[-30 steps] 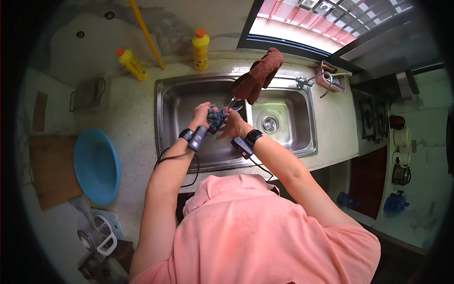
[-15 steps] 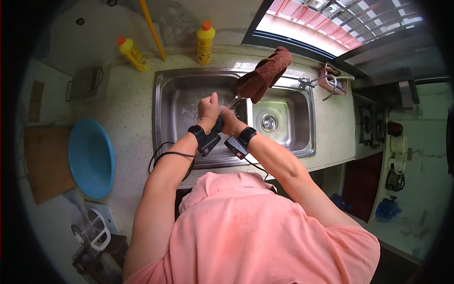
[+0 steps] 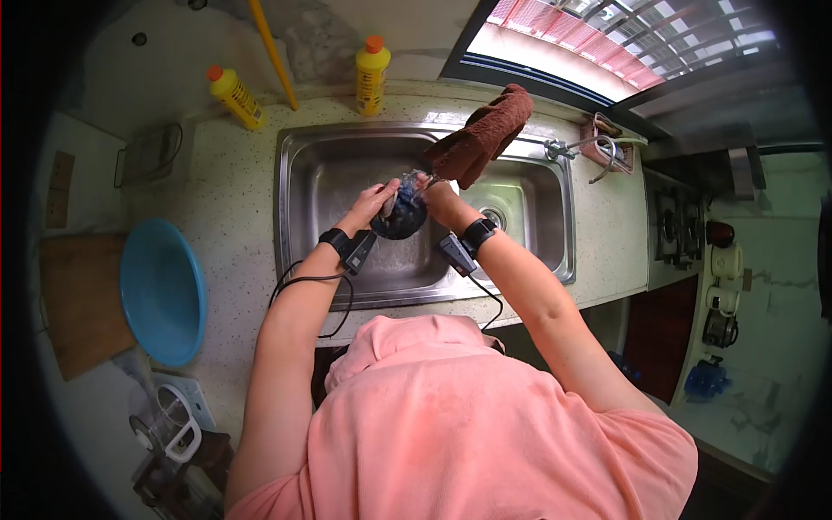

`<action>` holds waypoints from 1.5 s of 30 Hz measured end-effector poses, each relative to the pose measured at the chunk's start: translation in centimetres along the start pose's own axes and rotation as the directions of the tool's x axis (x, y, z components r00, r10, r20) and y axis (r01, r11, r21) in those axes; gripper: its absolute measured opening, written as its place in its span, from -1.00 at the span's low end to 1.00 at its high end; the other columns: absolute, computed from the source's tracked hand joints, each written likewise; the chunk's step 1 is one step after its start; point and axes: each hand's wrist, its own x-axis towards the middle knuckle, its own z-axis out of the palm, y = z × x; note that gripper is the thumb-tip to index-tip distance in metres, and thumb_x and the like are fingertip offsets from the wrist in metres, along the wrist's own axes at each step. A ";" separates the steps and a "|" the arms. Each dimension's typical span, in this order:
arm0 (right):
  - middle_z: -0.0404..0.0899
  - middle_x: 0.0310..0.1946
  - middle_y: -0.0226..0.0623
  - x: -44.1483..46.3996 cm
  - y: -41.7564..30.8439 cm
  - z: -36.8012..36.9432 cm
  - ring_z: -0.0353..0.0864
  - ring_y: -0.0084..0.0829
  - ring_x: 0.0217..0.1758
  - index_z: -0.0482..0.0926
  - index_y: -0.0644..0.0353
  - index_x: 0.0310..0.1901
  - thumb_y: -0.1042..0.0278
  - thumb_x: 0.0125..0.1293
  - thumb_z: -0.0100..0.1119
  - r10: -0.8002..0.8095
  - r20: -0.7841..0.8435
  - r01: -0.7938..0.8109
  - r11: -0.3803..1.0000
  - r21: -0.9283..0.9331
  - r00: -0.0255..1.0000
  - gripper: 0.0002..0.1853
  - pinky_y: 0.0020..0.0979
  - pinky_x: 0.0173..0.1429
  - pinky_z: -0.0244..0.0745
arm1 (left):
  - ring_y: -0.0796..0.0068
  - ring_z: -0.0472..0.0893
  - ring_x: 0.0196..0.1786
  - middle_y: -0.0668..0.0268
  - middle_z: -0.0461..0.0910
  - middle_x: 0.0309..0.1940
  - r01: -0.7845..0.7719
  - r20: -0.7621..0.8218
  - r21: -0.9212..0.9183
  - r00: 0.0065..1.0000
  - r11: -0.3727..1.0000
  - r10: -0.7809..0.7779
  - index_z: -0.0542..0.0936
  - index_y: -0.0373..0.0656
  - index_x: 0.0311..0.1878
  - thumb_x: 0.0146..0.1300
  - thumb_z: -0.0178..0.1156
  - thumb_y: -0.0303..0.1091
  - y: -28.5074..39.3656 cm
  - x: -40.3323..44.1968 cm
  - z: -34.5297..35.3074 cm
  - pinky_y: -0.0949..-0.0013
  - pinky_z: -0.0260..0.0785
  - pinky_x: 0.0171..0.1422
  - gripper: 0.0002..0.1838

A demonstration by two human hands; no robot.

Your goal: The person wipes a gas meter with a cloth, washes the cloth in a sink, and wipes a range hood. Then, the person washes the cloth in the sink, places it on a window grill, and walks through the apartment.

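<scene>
Over the large left basin of the steel sink (image 3: 299,260), my left hand (image 3: 373,204) grips a dark, wet, rounded item (image 3: 400,224) by its left side. Its upper part looks bluish and shiny, and I cannot make out its kind. My right hand (image 3: 444,206) is closed at the item's upper right edge, its fingertips partly blurred. Water runs down over the item and fingers from the faucet spout, which a brown towel (image 3: 481,139) covers. Each wrist wears a black strap with a small cabled box.
Two yellow bottles (image 3: 371,78) with orange caps stand behind the sink. A blue basin (image 3: 163,292) and a wooden board (image 3: 82,299) lean at the left. A wire caddy (image 3: 607,147) sits at the back right, near the stove (image 3: 680,227).
My hands have moved apart. The dark rounded item, mostly hidden between them before, now shows tilted under the water. My right hand has shifted right and slightly up.
</scene>
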 end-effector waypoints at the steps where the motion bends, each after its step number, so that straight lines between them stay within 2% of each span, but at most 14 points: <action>1: 0.52 -0.21 -0.36 1.9 4.7 -0.8 0.48 -0.45 -0.19 0.47 0.16 -0.14 0.08 0.33 -0.02 -0.146 -0.024 0.137 0.963 -0.232 0.989 -0.70 -0.33 -0.13 0.41 | 0.48 0.50 -0.13 0.26 0.51 -0.18 -0.134 -0.074 0.068 0.987 0.989 0.139 0.53 -0.32 -0.12 0.08 0.27 0.04 -0.5 0.5 0.1 0.43 0.35 -0.01 -0.45; 3: 0.42 -0.04 -0.31 -2.6 -1.9 0.9 0.41 -0.32 -0.03 0.40 0.08 -0.02 -0.06 0.31 -0.16 0.272 0.318 -0.409 0.740 0.534 0.908 -0.59 -0.11 0.01 0.30 | 0.48 0.46 -0.07 0.28 0.47 -0.12 -0.373 -0.187 0.230 0.890 0.899 0.417 0.50 -0.35 -0.08 0.06 0.31 -0.04 -2.2 1.7 0.5 0.47 0.29 0.04 -0.45; 6: 0.27 0.20 -0.24 -5.3 -5.5 3.4 0.30 -0.12 0.21 0.28 -0.05 0.17 -0.27 0.29 -0.37 0.139 0.662 -0.660 0.358 0.660 0.737 -0.41 0.21 0.22 0.13 | 0.34 0.49 -0.11 0.19 0.48 -0.20 -0.524 -0.048 0.585 0.740 0.619 0.671 0.58 -0.30 -0.32 -0.03 0.30 -0.27 -2.1 1.2 2.3 0.40 0.30 0.03 -0.71; 10: 0.26 0.20 -0.06 -4.2 -4.4 4.1 0.22 -0.03 0.27 0.26 -0.02 0.22 -0.49 0.16 -0.41 0.488 0.378 -0.572 0.345 0.744 0.786 -0.20 0.13 0.21 0.17 | 0.24 0.51 -0.20 0.14 0.49 -0.33 -0.674 0.115 0.514 0.667 0.530 0.736 0.58 -0.29 -0.38 -0.04 0.24 -0.31 -1.2 -0.3 4.4 0.34 0.34 -0.08 -0.77; 12: 0.40 0.06 -0.09 -1.1 1.4 3.9 0.34 -0.13 0.18 0.39 0.00 0.08 -0.38 0.20 -0.33 -0.008 0.649 -0.640 0.149 0.753 0.761 -0.33 -0.02 0.16 0.28 | 0.17 0.52 -0.24 0.11 0.49 -0.37 -0.661 0.080 0.486 0.685 0.571 0.724 0.57 -0.29 -0.39 -0.02 0.23 -0.30 -0.5 -1.2 5.4 0.31 0.36 -0.15 -0.78; 17: 0.56 -0.20 -0.30 -1.8 3.0 3.9 0.52 -0.36 -0.06 0.50 0.06 -0.20 -0.06 0.21 -0.11 0.317 0.566 -0.635 0.183 0.751 0.761 -0.62 -0.33 0.07 0.41 | 0.09 0.50 -0.41 0.02 0.48 -0.51 -0.573 -0.080 0.556 0.684 0.602 0.725 0.55 -0.32 -0.41 0.13 0.16 -0.19 -1.0 -1.3 6.0 0.28 0.31 -0.29 -0.69; 18: 0.55 -0.14 -0.36 -1.8 3.2 4.3 0.51 -0.40 -0.04 0.49 0.08 -0.16 0.04 0.21 -0.02 0.012 0.538 -0.475 0.487 0.733 0.843 -0.68 -0.37 0.08 0.37 | 0.03 0.50 -0.41 0.01 0.49 -0.51 -0.509 -0.137 0.586 0.705 0.631 0.696 0.56 -0.29 -0.44 0.14 0.13 -0.15 -0.7 -1.8 6.1 0.23 0.32 -0.31 -0.66; 24: 0.55 -0.20 -0.29 -4.1 -0.8 5.7 0.54 -0.34 -0.11 0.50 0.11 -0.18 0.18 0.29 -0.09 -0.043 0.262 -0.044 0.947 0.318 0.964 -0.76 -0.34 -0.07 0.44 | -0.16 0.49 -0.41 -0.08 0.48 -0.57 -0.255 -0.296 0.685 0.758 0.682 0.581 0.55 -0.25 -0.58 0.21 -0.01 -0.02 0.3 -1.5 5.5 0.04 0.31 -0.38 -0.53; 27: 0.51 -0.21 -0.42 -5.4 -4.1 5.8 0.50 -0.49 -0.13 0.46 0.08 -0.10 0.21 0.29 0.00 0.207 0.231 -0.311 0.618 0.722 0.951 -0.78 -0.38 -0.06 0.43 | -0.17 0.47 -0.44 -0.12 0.44 -0.58 -0.279 -0.300 0.707 0.714 0.650 0.633 0.54 -0.28 -0.53 0.19 0.00 0.00 -0.4 -0.5 4.5 0.07 0.27 -0.41 -0.52; 31: 0.49 -0.23 -0.28 -6.1 -7.2 6.6 0.48 -0.37 -0.19 0.44 0.21 -0.10 0.33 0.31 -0.07 0.455 -0.008 -0.362 0.719 0.593 0.890 -0.79 -0.24 -0.11 0.40 | 0.04 0.60 -0.29 0.04 0.61 -0.42 -0.042 -0.405 0.659 0.821 0.751 0.402 0.64 -0.14 -0.39 0.15 0.01 0.16 -2.5 3.0 -0.9 0.19 0.39 -0.21 -0.49; 34: 0.48 -0.20 -0.24 -6.2 -7.3 5.8 0.47 -0.33 -0.17 0.41 0.26 -0.06 0.48 0.24 -0.14 0.322 0.094 -0.306 0.708 0.637 0.942 -0.76 -0.23 -0.03 0.37 | 0.43 0.57 -0.40 0.24 0.61 -0.42 -0.117 -0.252 -0.012 0.961 0.993 0.110 0.59 -0.13 -0.19 0.17 0.12 0.05 -2.7 3.6 -1.8 0.38 0.36 -0.27 -0.59; 37: 0.49 -0.18 -0.21 -3.2 -2.5 5.1 0.49 -0.28 -0.13 0.44 0.29 -0.08 0.46 0.23 -0.16 0.290 0.239 -0.359 0.496 0.791 0.927 -0.74 -0.22 0.06 0.35 | 0.59 0.54 -0.31 0.38 0.55 -0.35 -0.184 -0.100 -0.069 0.979 0.980 0.177 0.46 -0.10 0.05 0.15 0.23 -0.18 -0.6 1.0 0.3 0.48 0.38 -0.20 -0.58; 43: 0.55 -0.20 -0.21 -3.1 -4.7 3.5 0.54 -0.25 -0.13 0.53 0.14 -0.18 0.13 0.17 -0.04 0.409 0.521 -0.639 0.241 0.730 0.749 -0.69 -0.16 0.03 0.41 | 0.57 0.48 -0.26 0.34 0.51 -0.31 -0.544 -0.084 0.347 0.793 0.764 0.603 0.47 -0.22 -0.14 0.05 0.22 -0.45 -1.2 -0.4 3.4 0.49 0.33 -0.06 -0.72; 45: 0.57 -0.21 -0.22 -1.7 -2.1 3.5 0.55 -0.25 -0.13 0.54 0.09 -0.19 -0.05 0.16 -0.03 0.388 0.503 -0.632 0.391 0.669 0.772 -0.61 -0.13 0.04 0.41 | 0.62 0.47 -0.28 0.32 0.53 -0.37 -0.603 -0.004 0.471 0.729 0.644 0.685 0.50 -0.27 -0.25 0.08 0.19 -0.45 -0.7 -0.9 4.7 0.49 0.32 -0.13 -0.83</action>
